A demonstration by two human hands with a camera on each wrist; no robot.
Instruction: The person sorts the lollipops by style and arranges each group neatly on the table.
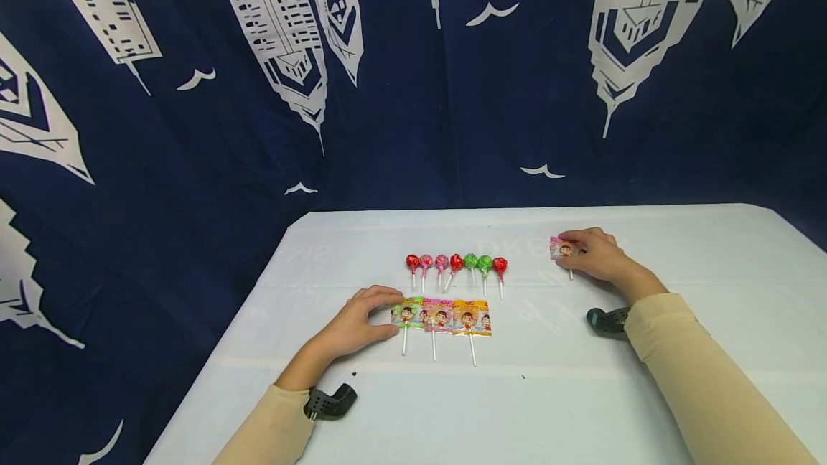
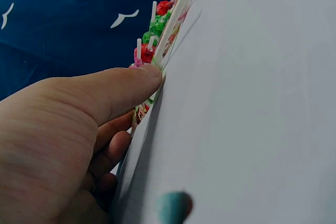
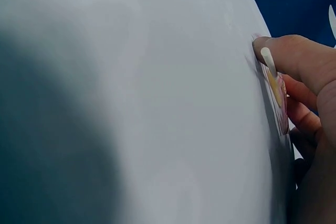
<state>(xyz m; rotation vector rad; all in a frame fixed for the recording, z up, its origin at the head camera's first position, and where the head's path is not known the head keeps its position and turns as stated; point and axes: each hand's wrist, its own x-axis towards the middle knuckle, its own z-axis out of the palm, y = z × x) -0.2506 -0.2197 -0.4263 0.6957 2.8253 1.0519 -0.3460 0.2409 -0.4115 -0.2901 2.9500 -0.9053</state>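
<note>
Three flat-packed lollipops lie side by side on the table: a green one (image 1: 405, 313), a pink one (image 1: 439, 317) and an orange one (image 1: 472, 318), their white sticks towards me. My left hand (image 1: 358, 321) grips the green one at its left end, index finger at the top edge and thumb at the bottom. In the left wrist view the thumb (image 2: 131, 83) lies against the packet. Farther right, my right hand (image 1: 597, 255) holds another pink flat-packed lollipop (image 1: 561, 248) between thumb and fingers, low over or on the table; its stick (image 3: 268, 61) shows in the right wrist view.
Behind the flat packets stretches a row of several round lollipops, red (image 1: 500, 265), pink (image 1: 426, 262) and green (image 1: 484, 263). The white table (image 1: 517, 415) ends at a dark blue curtain (image 1: 413, 128) with white buildings. A dark wrist device (image 1: 331, 402) sits on each arm.
</note>
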